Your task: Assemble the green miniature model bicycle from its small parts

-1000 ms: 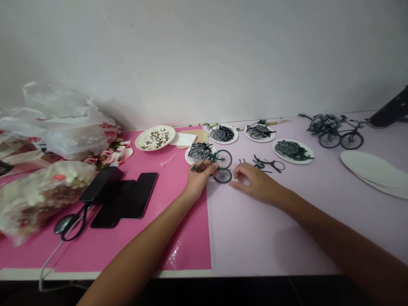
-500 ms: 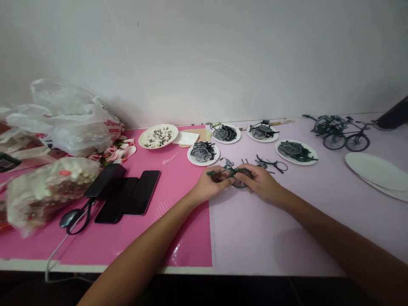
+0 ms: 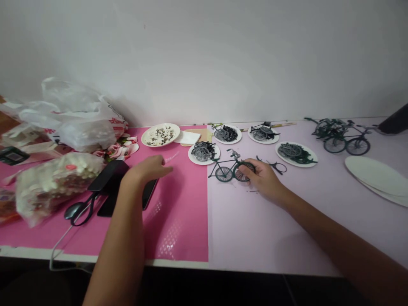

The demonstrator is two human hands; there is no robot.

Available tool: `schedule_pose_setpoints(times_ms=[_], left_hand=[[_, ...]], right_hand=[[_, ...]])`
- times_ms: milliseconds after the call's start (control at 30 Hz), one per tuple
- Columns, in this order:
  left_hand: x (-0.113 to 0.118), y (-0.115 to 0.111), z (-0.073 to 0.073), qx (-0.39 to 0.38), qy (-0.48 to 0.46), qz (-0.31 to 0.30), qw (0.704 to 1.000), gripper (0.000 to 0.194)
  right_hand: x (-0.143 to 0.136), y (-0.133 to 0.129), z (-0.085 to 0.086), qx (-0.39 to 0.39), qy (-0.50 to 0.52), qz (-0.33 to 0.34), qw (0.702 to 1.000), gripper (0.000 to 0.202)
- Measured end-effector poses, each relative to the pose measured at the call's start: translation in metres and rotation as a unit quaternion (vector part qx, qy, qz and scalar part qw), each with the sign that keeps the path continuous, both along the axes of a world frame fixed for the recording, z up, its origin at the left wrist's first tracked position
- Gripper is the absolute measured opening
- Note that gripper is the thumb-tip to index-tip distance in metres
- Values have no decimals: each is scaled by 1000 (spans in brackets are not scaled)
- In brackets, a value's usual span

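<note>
Floor (image 3: 242,291): dark, below table's white front edge.
Table (image 3: 270,238): pink left, lilac right, straight seam between; pink side shiny.
Phones (image 3: 107,206): on pink, partly behind left forearm.
Left hand (image 3: 145,170): over pink, thumb and forefinger parted; other fingers hidden.
Right hand (image 3: 264,178): over lilac, thumb and fingers pinching a wheel.
Bike (image 3: 224,174): upright at right hand, just right of seam; can't tell if it touches table.
Plates (image 3: 286,162): four with parts, beyond bike.
Bikes (image 3: 334,145): clustered far right.
Wall (image 3: 239,59): plain grey-white, behind table.
</note>
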State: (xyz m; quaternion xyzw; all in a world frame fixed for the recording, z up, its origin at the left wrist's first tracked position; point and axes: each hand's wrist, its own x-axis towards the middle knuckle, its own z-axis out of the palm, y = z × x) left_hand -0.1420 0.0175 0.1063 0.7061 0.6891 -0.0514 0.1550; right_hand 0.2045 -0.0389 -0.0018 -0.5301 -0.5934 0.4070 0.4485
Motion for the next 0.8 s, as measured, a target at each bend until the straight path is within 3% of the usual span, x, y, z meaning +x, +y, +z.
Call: schedule_pose_setpoints(times_ms=[133,267,500,633,733,800], left_hand=[[-22,4,-4,-87,19,88,992,23],[-31,11,-17,-209,-72,168,961,14],[-46,20,-35,-236,-150,170,945,22],[-37,16,-27,-205,-134,105,964,33],[-14,10,-20,-38,-160,12,986,45],[7,5,-19,19,-242,-90,966,46]], right_hand=[[0,0,-1,0,-6,1,1000,49],[2,1,-2,2,-15,0,1000,49],[3,1,-5,0,-14,0,1000,50],[3,2,-7,-7,-12,-10,1000,52],[2,1,-6,-13,-10,-17,1000,52],[1,1,-6,-14,-7,-19,1000,52]])
